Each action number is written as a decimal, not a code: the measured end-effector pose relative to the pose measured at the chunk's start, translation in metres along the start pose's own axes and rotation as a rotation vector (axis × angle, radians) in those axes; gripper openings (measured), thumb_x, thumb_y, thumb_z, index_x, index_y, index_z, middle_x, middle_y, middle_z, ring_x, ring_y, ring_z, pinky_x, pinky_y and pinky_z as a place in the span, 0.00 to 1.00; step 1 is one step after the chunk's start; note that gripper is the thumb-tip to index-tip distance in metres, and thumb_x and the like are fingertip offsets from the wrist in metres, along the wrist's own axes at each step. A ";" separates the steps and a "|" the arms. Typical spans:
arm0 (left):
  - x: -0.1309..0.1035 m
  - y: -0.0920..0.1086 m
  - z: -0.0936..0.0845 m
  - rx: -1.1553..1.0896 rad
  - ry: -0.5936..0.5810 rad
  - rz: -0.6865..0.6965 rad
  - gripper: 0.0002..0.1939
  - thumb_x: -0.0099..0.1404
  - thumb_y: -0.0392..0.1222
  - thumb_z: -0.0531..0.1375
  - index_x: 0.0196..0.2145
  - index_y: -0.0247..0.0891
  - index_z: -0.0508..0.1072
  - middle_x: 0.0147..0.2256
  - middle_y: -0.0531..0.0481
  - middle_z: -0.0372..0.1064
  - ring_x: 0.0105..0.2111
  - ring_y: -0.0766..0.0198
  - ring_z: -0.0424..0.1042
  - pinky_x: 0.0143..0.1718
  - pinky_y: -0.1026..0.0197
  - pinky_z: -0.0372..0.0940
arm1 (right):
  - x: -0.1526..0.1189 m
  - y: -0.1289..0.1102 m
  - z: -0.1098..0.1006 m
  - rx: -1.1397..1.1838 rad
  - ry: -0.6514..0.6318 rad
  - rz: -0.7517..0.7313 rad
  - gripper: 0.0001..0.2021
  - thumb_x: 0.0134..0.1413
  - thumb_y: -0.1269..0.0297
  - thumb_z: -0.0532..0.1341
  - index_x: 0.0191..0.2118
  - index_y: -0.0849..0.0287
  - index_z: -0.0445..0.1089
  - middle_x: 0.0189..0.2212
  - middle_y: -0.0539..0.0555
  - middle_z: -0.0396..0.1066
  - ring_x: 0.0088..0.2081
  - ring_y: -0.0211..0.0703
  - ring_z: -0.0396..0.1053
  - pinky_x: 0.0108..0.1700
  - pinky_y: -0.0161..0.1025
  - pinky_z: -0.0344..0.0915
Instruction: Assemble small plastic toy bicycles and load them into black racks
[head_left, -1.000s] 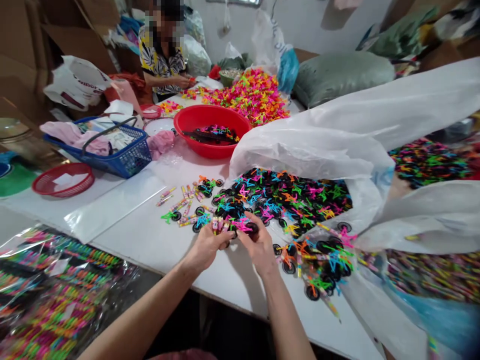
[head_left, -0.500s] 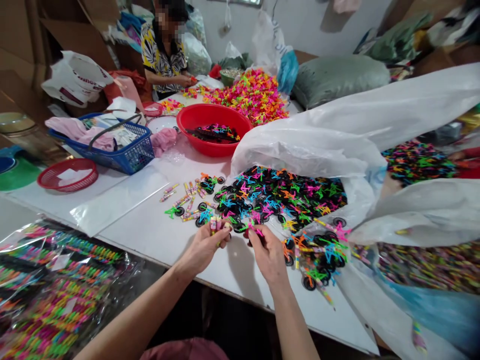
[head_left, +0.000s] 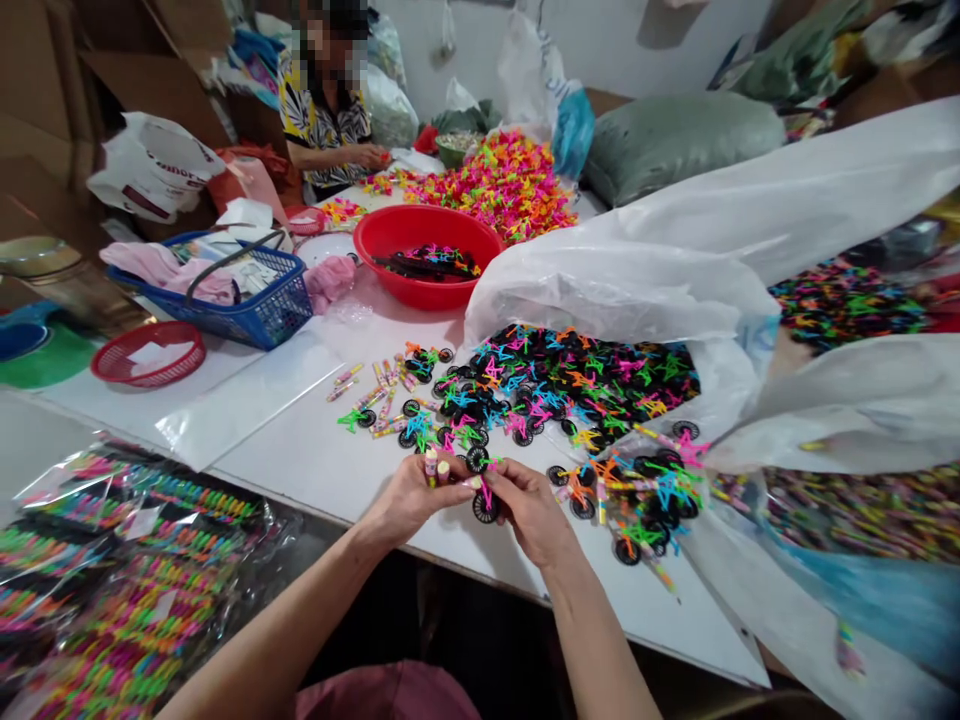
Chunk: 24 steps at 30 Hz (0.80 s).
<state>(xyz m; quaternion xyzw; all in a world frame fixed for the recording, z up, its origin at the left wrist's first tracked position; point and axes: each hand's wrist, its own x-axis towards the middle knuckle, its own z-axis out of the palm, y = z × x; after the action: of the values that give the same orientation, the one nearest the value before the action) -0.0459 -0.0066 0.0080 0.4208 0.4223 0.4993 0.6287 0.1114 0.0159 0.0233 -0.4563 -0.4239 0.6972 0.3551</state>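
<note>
My left hand [head_left: 420, 495] is closed around a few short printed sticks [head_left: 431, 466], their pale ends poking up past the fingers. A pink toy bicycle [head_left: 486, 490] with black wheels is pinched in my right hand [head_left: 531, 505]. The two hands are close together over the table's front edge, and the left fingertips meet the bicycle, a pale stick end beside it. Just beyond them spreads a pile of colourful toy bicycles [head_left: 540, 380]. More printed sticks [head_left: 388, 380] lie loose on the left, and a smaller cluster of bicycles [head_left: 656, 500] with sticks is on the right.
A red basin [head_left: 427, 290] holds more bicycles. Left of it are a blue basket [head_left: 277, 300] and a red tray [head_left: 187, 370]. White plastic sacks [head_left: 622, 265] border the right side. Packed bags [head_left: 142, 590] lie lower left. Across the table a person [head_left: 326, 130] handles small pieces.
My right hand has brought the pink bicycle up against my left fingers, and its wheels now show upright between the hands. The camera view has shifted slightly.
</note>
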 end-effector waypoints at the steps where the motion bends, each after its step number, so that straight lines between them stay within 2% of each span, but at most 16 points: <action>1: 0.000 0.001 0.001 0.027 -0.004 0.006 0.09 0.51 0.41 0.67 0.28 0.33 0.74 0.24 0.53 0.65 0.25 0.71 0.61 0.27 0.67 0.56 | 0.001 0.002 0.000 0.051 -0.013 0.016 0.15 0.40 0.54 0.66 0.21 0.60 0.64 0.15 0.44 0.59 0.17 0.29 0.51 0.18 0.30 0.48; 6: 0.005 0.001 0.006 0.011 0.030 0.041 0.10 0.52 0.42 0.66 0.29 0.33 0.74 0.26 0.52 0.67 0.28 0.69 0.63 0.31 0.66 0.58 | -0.004 0.001 -0.005 0.065 0.084 -0.091 0.13 0.42 0.55 0.66 0.23 0.60 0.66 0.16 0.45 0.61 0.18 0.30 0.55 0.19 0.30 0.51; 10: 0.001 0.002 0.007 0.094 -0.024 -0.004 0.12 0.50 0.44 0.67 0.27 0.33 0.72 0.25 0.54 0.63 0.25 0.70 0.59 0.26 0.67 0.54 | -0.014 -0.003 -0.009 0.016 0.013 -0.051 0.13 0.43 0.56 0.65 0.23 0.60 0.65 0.15 0.44 0.60 0.18 0.30 0.53 0.19 0.30 0.50; 12: -0.003 -0.001 0.008 0.186 -0.049 -0.021 0.12 0.51 0.45 0.66 0.26 0.34 0.70 0.24 0.54 0.61 0.23 0.71 0.57 0.25 0.67 0.52 | -0.019 0.001 -0.009 -0.036 0.024 -0.072 0.13 0.44 0.56 0.63 0.22 0.60 0.63 0.15 0.44 0.58 0.18 0.30 0.51 0.20 0.31 0.50; 16: -0.011 -0.020 0.013 0.271 0.057 -0.077 0.13 0.51 0.48 0.65 0.25 0.35 0.69 0.21 0.56 0.58 0.21 0.71 0.54 0.22 0.66 0.50 | -0.022 0.013 -0.004 -0.345 0.247 -0.202 0.12 0.48 0.58 0.59 0.21 0.58 0.61 0.15 0.44 0.53 0.19 0.32 0.50 0.21 0.31 0.49; 19: -0.011 -0.034 0.022 0.222 0.119 -0.120 0.14 0.52 0.50 0.63 0.27 0.35 0.70 0.21 0.56 0.59 0.21 0.70 0.55 0.23 0.66 0.52 | -0.022 0.019 -0.003 -0.553 0.377 -0.305 0.11 0.50 0.59 0.57 0.21 0.58 0.61 0.16 0.45 0.55 0.21 0.33 0.52 0.23 0.32 0.52; 21: -0.009 -0.040 0.028 0.181 0.135 -0.122 0.15 0.53 0.50 0.63 0.28 0.35 0.70 0.22 0.55 0.61 0.23 0.69 0.58 0.25 0.66 0.54 | -0.021 0.023 -0.005 -0.606 0.403 -0.343 0.11 0.51 0.59 0.56 0.22 0.57 0.61 0.17 0.45 0.57 0.22 0.34 0.54 0.25 0.32 0.53; 24: -0.003 -0.044 0.033 0.222 0.149 -0.130 0.15 0.54 0.51 0.62 0.28 0.34 0.71 0.22 0.55 0.62 0.24 0.69 0.58 0.26 0.66 0.54 | -0.018 0.033 -0.012 -0.544 0.414 -0.272 0.12 0.52 0.58 0.55 0.22 0.58 0.62 0.17 0.45 0.57 0.22 0.35 0.55 0.25 0.32 0.54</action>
<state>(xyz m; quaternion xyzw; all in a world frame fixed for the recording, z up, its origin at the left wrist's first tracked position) -0.0031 -0.0195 -0.0246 0.4214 0.5467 0.4376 0.5762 0.1247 -0.0093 -0.0034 -0.6050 -0.5696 0.3983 0.3885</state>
